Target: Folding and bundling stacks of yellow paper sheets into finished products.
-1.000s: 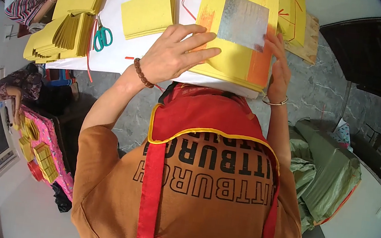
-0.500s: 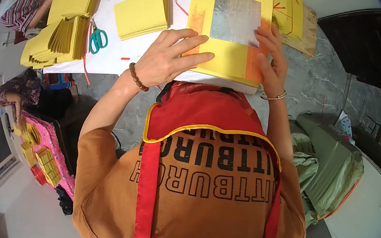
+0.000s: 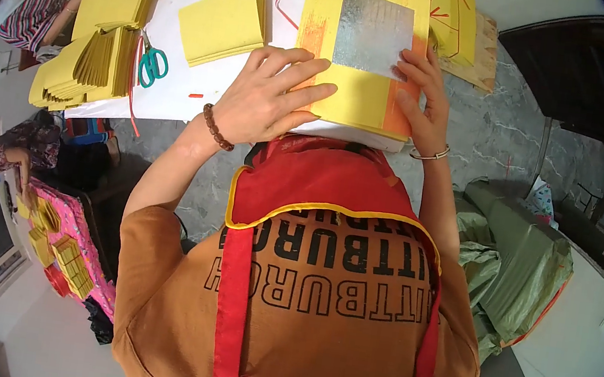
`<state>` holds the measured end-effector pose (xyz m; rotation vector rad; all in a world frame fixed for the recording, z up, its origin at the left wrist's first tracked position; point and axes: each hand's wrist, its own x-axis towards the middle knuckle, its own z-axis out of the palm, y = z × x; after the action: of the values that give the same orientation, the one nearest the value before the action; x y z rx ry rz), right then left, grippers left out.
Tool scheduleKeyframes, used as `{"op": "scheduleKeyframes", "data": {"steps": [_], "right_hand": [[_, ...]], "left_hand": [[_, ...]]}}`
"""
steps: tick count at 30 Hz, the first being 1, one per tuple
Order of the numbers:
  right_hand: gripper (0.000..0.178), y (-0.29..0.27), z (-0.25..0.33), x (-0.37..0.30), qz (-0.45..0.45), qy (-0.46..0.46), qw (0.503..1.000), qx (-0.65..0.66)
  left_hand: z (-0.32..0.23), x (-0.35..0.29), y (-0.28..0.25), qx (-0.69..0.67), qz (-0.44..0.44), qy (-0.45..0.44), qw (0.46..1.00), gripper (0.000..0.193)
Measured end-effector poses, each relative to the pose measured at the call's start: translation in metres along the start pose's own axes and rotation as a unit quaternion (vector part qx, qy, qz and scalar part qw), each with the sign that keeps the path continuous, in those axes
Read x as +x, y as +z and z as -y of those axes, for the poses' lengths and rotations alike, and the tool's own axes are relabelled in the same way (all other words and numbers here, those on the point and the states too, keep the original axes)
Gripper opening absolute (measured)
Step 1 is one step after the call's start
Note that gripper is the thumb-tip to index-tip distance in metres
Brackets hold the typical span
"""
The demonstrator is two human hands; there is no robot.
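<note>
Head view: one yellow paper stack [image 3: 363, 101], lying at the near edge of the white surface [image 3: 202, 78], directly before the wearer; top sheet bearing a silver square [image 3: 376, 34] and orange side bands. Left hand [image 3: 276, 94]: fingers loosely spread, laid over the stack's left side, gripping nothing. Right hand [image 3: 427, 94]: fingers half bent, thumb apart, tips resting on the right side; no firm hold visible. Step in hand, by judgement: steadying or squaring the stack; the next move seems to call for light, even pressure from both sides, keeping the sheets aligned. Near the stack, leftward: loose red cord [image 3: 284, 3]; smaller yellow pile [image 3: 220, 25]; short red strip [image 3: 196, 96]; teal-handled scissors [image 3: 153, 67]; fanned yellow pile [image 3: 98, 59]. Rightward: cord-tied yellow bundle [image 3: 461, 26], upon a wooden board [image 3: 477, 76]. Upper left: co-worker in striped top [image 3: 39, 9]. Containers, outermost: black bag [image 3: 99, 326], beside the pink-covered surface [image 3: 86, 236], contents not visible; bulky green wrapping [image 3: 512, 270] at right, contents likewise hidden.
</note>
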<state>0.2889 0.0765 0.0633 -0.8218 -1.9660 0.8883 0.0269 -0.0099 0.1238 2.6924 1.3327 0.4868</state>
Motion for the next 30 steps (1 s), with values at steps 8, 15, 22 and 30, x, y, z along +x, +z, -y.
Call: {"op": "scheduleKeyframes", "data": {"steps": [8,15,22,30], "right_hand": [[0.036,0.002,0.000,-0.001,-0.004,0.019,0.999,0.041],[0.037,-0.002,-0.001,0.001,0.004,0.012,0.999,0.029],[0.030,0.001,-0.003,0.003,0.021,0.026,0.999,0.036],[0.032,0.003,-0.010,0.002,0.001,0.068,0.981,0.179]], "left_hand": [[-0.006,0.006,-0.003,0.019,-0.014,0.008,1.000,0.038],[-0.005,0.007,-0.004,-0.013,-0.009,0.008,1.000,0.037],[-0.006,0.009,0.000,-0.022,-0.067,0.033,0.997,0.029],[0.016,0.022,-0.009,-0.184,-0.077,-0.016,0.980,0.016]]}}
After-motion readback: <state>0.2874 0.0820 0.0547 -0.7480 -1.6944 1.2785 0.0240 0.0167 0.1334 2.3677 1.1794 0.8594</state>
